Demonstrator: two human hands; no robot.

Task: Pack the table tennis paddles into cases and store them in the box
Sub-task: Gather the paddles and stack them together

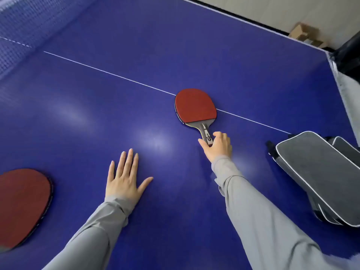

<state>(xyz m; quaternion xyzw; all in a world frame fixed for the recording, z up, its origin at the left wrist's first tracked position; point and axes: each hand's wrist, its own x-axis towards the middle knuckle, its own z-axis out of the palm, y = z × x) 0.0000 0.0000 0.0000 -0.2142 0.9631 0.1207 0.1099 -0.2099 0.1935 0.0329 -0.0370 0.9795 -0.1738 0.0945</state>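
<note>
A red-faced paddle (195, 105) lies flat across the white centre line of the blue table (136, 84), handle pointing toward me. My right hand (218, 147) has its fingers closed around the end of that handle. My left hand (124, 178) rests flat on the table, fingers spread, holding nothing. A second red paddle (21, 203) lies at the near left, partly cut off by the frame edge. Grey paddle cases (319, 174) with white piping lie stacked at the right edge of the table.
The net (17, 30) runs along the far left. Beyond the table's far right corner, cardboard boxes (303, 34) stand on the floor by the wall. A dark object (348, 55) sits past the right table edge.
</note>
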